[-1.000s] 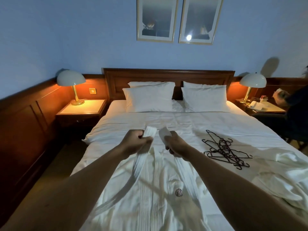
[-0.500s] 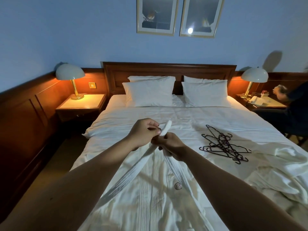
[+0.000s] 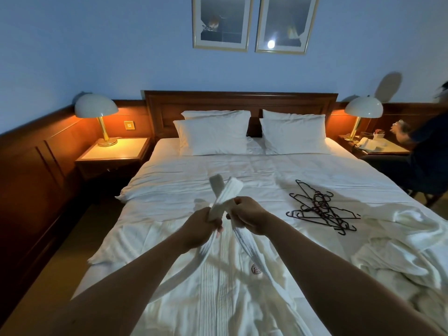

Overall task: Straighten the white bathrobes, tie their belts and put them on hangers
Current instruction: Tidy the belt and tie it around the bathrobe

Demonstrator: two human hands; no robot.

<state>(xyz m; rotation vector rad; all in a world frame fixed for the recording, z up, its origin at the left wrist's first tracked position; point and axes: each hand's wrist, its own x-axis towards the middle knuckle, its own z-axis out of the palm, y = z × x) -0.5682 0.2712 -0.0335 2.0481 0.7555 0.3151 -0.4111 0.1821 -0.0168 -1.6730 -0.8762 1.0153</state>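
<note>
Two hands meet above the middle of the bed (image 3: 169, 180), each clenched round one end of a white belt (image 3: 224, 197). The left hand (image 3: 202, 227) grips the strand whose end sticks up to the right, the right hand (image 3: 249, 218) grips the other, and the two ends cross just above the fists. Both strands run back down to the bathrobe (image 3: 218, 287), which lies spread flat on the bed under the forearms, a small round logo on its chest. More white bathrobe cloth (image 3: 400, 251) lies crumpled at the right edge of the bed. Between that heap and the hands, a tangle of dark hangers (image 3: 320, 209) rests on the cover, apart from both. Four pillows (image 3: 213, 137) lean at the headboard. Lit lamps (image 3: 97, 110) stand on both nightstands, and another person (image 3: 426, 151) is at the far right, blurred.
</note>
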